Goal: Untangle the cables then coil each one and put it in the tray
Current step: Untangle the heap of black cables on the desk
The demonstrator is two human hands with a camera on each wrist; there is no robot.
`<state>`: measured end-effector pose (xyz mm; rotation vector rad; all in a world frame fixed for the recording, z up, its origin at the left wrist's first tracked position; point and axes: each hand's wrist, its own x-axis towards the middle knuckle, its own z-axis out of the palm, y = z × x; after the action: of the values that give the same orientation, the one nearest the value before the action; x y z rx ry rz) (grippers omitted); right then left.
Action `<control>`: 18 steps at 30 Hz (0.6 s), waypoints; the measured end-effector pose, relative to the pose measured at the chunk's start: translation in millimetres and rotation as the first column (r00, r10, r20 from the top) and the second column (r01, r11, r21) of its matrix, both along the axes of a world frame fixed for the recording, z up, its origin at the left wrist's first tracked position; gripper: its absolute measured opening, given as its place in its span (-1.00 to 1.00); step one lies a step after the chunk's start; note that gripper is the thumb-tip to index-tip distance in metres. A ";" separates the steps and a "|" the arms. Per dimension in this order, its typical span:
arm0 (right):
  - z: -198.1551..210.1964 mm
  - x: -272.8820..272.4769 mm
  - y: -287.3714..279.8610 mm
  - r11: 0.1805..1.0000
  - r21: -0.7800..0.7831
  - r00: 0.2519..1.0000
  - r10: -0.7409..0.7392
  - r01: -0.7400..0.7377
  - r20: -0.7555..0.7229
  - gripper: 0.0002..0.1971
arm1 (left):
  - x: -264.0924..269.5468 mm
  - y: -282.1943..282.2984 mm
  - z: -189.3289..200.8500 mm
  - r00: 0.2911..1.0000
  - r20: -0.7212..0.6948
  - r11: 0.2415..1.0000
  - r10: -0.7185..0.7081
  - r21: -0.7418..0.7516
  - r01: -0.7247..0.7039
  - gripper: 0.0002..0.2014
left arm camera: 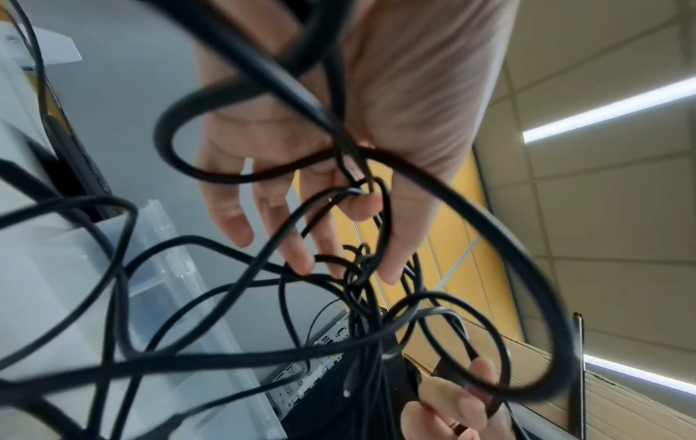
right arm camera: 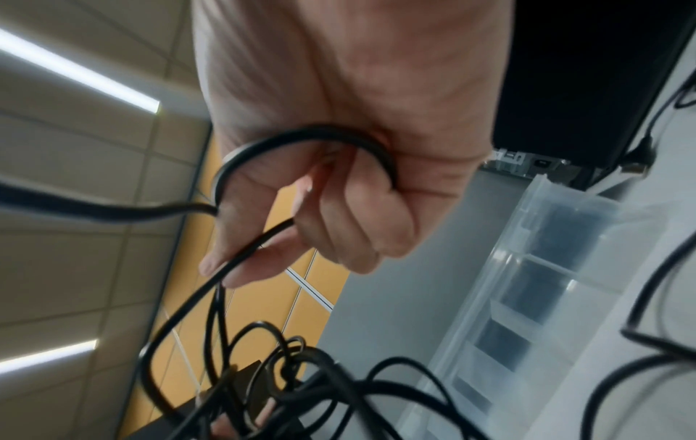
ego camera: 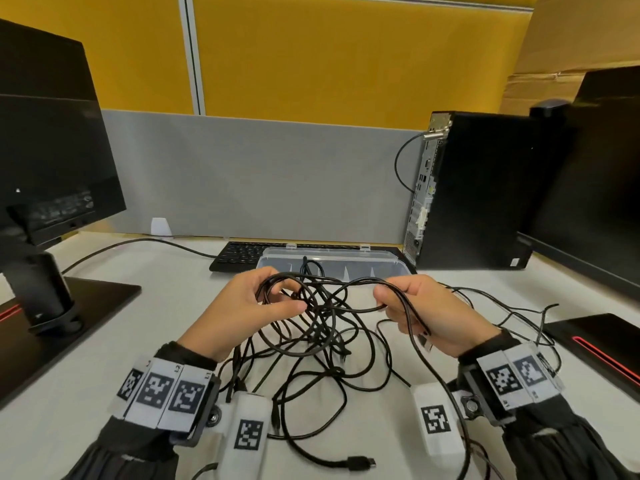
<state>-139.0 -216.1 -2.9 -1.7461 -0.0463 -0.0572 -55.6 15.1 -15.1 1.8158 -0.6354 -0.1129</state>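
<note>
Item: cables [ego camera: 322, 317], black, several, knotted together; held raised between both hands, lower loops trailing onto the bench [ego camera: 166, 306] beneath and toward the wrists. Left hand [ego camera: 252, 306]: fingers curled round a bunch of loops, thumb pressed against them. Right hand [ego camera: 419, 313]: closed round one or two strands, one running back under the palm. Tray [ego camera: 332, 266]: clear, divided, just beyond the hands; one strand appears to lie in it already. Risk, as judged: if the hands are pulled apart, the central knot is likely to be tightened; a loose plug [ego camera: 362, 462] near the wrists could be snagged or dragged off the bench edge. Surroundings: keyboard [ego camera: 242, 256] behind the tray, monitor stand [ego camera: 52, 306] outside the left hand, computer tower [ego camera: 478, 195] beyond the right hand. Thin strands spread outside the right hand could be caught by the sleeve.
</note>
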 end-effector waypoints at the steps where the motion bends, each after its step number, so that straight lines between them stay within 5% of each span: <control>1: 0.0 0.4 -0.3 0.999 -0.035 1.000 -0.019 0.019 0.003 -0.75 | 0.5 -0.6 -0.1 0.999 0.011 0.999 0.030 -0.016 -0.030 -0.71; 4: 0.3 -0.2 -3.2 0.992 -0.116 0.999 -0.037 0.039 0.013 -0.75 | 4.0 0.7 -1.2 0.992 0.041 0.988 0.122 -0.095 -0.118 -0.74; 11: 6.1 -1.6 -14.7 0.985 0.030 0.980 -0.170 0.168 0.107 -0.75 | 11.2 4.6 0.0 0.976 -0.041 0.943 0.214 -0.254 -0.217 -0.70; 18: 4.3 -12.1 -16.7 0.890 0.232 0.838 -0.451 0.393 0.308 -0.89 | 12.4 4.7 -0.4 0.967 -0.094 0.922 0.235 -0.293 -0.252 -0.58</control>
<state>-151.1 -232.8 1.4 -1.5364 0.0820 -0.6890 -43.2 19.7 -15.5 1.5718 -0.3580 0.0963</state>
